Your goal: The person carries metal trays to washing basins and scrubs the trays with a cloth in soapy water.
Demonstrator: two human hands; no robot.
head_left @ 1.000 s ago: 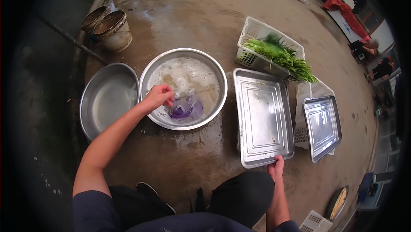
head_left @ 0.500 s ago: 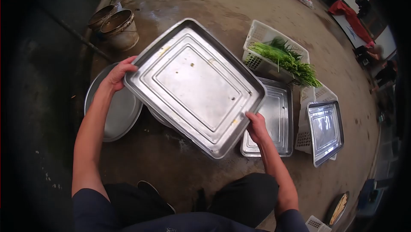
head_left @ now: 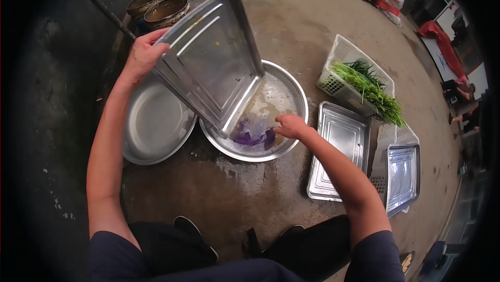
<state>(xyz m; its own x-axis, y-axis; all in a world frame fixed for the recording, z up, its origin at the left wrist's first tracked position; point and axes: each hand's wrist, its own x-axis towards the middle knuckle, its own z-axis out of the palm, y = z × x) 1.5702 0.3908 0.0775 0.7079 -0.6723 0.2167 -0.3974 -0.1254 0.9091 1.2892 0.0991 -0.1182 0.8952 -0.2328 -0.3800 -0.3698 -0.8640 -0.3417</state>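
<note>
My left hand (head_left: 144, 55) grips the upper left edge of a rectangular metal tray (head_left: 211, 58), thumb on its inner face. The tray stands steeply tilted, its lower edge inside a round metal basin (head_left: 301, 102) of cloudy water. Small yellow and dark bits stick to the tray. A purple cloth (head_left: 252, 135) lies wet in the basin beside the tray's low end. Over the basin's right side, my right hand (head_left: 290, 127) reaches toward the cloth with fingers stretched out and apart from the tray. Whether its fingertips touch the cloth is hard to see.
Left of the basin sits another round metal basin (head_left: 156, 120). A second tray (head_left: 339, 146) lies on the wet floor to the right. Beyond are a white crate (head_left: 341, 53) of green stalks (head_left: 370, 86) and another tray (head_left: 403, 175). Dirty buckets (head_left: 166, 14) stand upper left; people sit far right.
The tray has swung from lying broad before me to a steep tilt into the basin. My right hand has let go of its edge and moved over the water.
</note>
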